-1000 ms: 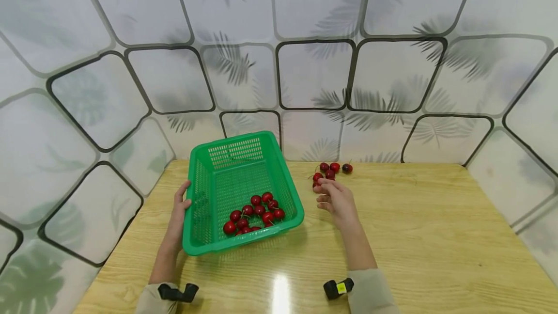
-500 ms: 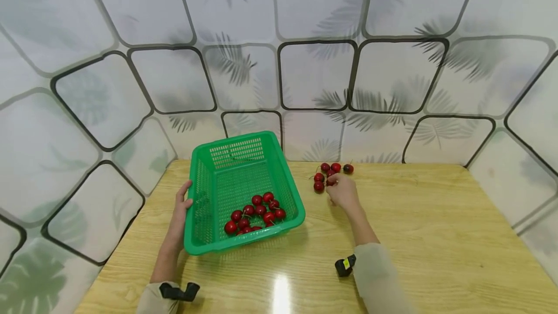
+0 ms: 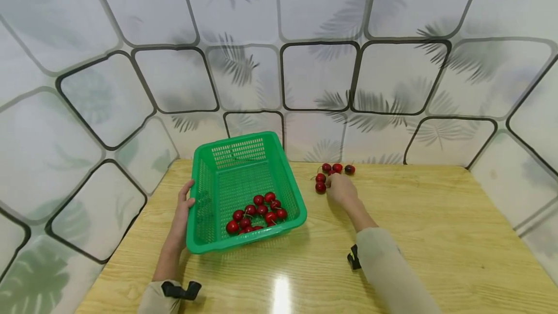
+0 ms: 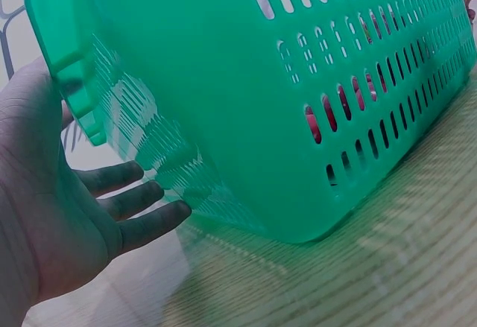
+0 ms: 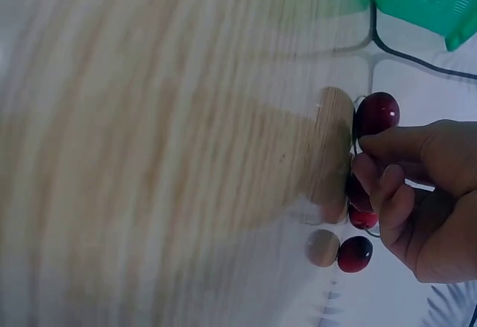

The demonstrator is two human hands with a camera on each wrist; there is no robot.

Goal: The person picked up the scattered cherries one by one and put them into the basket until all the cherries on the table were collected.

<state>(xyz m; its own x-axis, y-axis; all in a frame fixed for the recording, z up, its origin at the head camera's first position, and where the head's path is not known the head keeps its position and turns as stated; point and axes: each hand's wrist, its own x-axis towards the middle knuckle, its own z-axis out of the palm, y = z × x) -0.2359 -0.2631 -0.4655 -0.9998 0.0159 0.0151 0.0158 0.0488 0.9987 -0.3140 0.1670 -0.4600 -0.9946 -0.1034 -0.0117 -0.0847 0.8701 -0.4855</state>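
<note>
A green plastic basket [image 3: 237, 176] stands on the table, with several red cherries [image 3: 262, 210] gathered in its near end. My left hand [image 3: 178, 217] holds its left rim; in the left wrist view three fingers [image 4: 153, 225] reach along the outer wall below the rim. My right hand [image 3: 343, 190] is at a small group of cherries [image 3: 320, 187] right of the basket. In the right wrist view, thumb and fingertips pinch at a cherry's stem, just beside a dark red cherry [image 5: 378, 113]. Fingers partly hide another cherry [image 5: 358, 193].
The loose cherries include a darker one [image 3: 350, 169] on the right of the group. The light wooden table [image 3: 427, 236] extends to the right and towards me. A patterned white wall covering [image 3: 314, 76] rises behind the table's far edge.
My right hand has moved slightly right and forward to the loose cherries, and its fingers have closed together there. The left hand and basket have stayed in place.
</note>
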